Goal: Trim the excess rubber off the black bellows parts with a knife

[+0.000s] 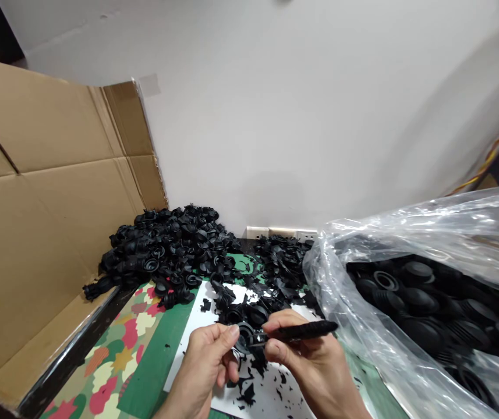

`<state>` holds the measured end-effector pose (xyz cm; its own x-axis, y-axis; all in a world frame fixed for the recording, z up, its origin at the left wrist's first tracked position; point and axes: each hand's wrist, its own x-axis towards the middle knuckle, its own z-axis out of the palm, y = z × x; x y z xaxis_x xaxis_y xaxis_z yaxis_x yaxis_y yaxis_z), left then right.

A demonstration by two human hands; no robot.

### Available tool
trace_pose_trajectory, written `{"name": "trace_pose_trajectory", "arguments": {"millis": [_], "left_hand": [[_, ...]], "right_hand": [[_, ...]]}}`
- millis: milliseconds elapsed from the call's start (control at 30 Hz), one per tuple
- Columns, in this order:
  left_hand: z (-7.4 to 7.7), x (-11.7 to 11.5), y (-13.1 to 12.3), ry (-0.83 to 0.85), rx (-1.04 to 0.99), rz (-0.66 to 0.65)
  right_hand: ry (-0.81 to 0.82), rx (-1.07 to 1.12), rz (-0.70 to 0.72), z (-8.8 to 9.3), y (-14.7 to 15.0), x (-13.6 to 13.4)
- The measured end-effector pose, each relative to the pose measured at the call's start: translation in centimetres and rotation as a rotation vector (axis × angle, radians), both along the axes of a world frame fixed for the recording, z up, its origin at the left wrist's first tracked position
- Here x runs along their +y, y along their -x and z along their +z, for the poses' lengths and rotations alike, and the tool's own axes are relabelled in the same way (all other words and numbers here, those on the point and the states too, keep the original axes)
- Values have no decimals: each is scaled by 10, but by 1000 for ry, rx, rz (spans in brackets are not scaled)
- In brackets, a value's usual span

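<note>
left hand (pixel 203 358): thumb and fingers pinching a round black part (pixel 245 337). right hand (pixel 304 355): thumb and fingers closing around a slim tool (pixel 305 330) with a black handle. the two hands are staying apart, only part and tool lying between them.

round black part: sitting above the middle of a white sheet (pixel 197 308), its ringed open face turning upward toward the viewer; long axis hard to tell.

tool: long axis running nearly crosswise, metal tip pointing left and meeting the part, handle end pointing right.

black scraps (pixel 247 393): scattering over the white sheet toward its near edge.

larger black heap (pixel 174 244): filling the back left corner of the green-topped desk (pixel 151 361). smaller black heap (pixel 282 262): lying along the back edge, below wall sockets (pixel 282 233), its loose pieces spilling over the sheet's far edge and crowding the part.

patterned sheet (pixel 113 366): covering the left edge. cardboard box (pixel 57 134): standing beyond it. clear plastic bag (pixel 334 279): holding many black pieces (pixel 424 302), blocking the right edge.
</note>
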<state>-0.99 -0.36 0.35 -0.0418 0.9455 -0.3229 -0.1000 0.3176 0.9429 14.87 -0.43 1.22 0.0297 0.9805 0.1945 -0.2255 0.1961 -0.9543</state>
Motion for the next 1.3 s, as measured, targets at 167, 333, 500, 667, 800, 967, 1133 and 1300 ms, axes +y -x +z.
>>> {"name": "trace_pose_trajectory", "arguments": {"millis": [167, 333, 500, 667, 800, 967, 1133, 1300], "left_hand": [[0, -1, -3, -4, 35, -15], [3, -3, -6, -1, 38, -22], [9, -2, -8, 19, 49, -34], [11, -2, -10, 13, 61, -27], [11, -2, -10, -2, 62, -13], [7, 0, -8, -1, 41, 21], [1, 1, -5, 2, 28, 34], [9, 1, 1, 6, -9, 9]], "right_hand": [[-70, -83, -1, -13, 1, 3], [-109, -152, 3, -20, -1, 6], [-193, -219, -13, -26, -3, 8], [-308, -246, -36, -28, -1, 8], [-360, -206, -110, -24, 5, 3], [-186, -57, -71, -14, 3, 0], [-76, -33, -54, -5, -9, 2], [80, 79, 127, 3, -18, 6]]}}
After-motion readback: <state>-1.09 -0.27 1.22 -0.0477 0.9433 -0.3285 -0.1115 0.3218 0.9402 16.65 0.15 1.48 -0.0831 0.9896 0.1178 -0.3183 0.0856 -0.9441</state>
